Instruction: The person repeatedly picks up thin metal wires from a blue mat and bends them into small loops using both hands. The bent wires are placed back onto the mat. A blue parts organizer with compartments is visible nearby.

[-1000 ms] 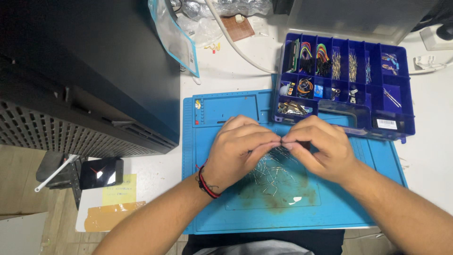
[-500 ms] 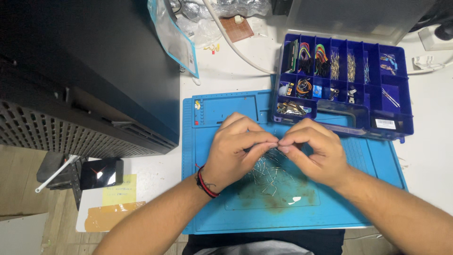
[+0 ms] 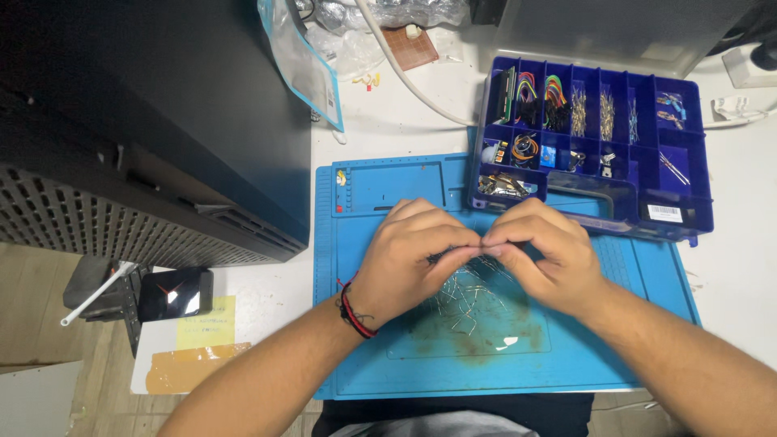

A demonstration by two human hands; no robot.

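My left hand point(image 3: 413, 255) and my right hand point(image 3: 546, 255) meet fingertip to fingertip over a blue work mat point(image 3: 372, 356). Between the pinched fingers is a small thin wire piece, mostly hidden by the fingers. Just below the hands a loose pile of thin silvery wire pieces point(image 3: 469, 299) lies on the mat. A red and black band sits on my left wrist.
A dark blue compartment box point(image 3: 688, 210) with coloured wires and small parts stands at the mat's far right corner. A large black device point(image 3: 146, 121) fills the left. A clear plastic bag point(image 3: 303, 57), a white cable point(image 3: 405, 77) and a small black gadget point(image 3: 174, 293) lie around.
Both hands stay pinched together over the wire pile, with only slight shifts of the fingers and a small drift toward me.
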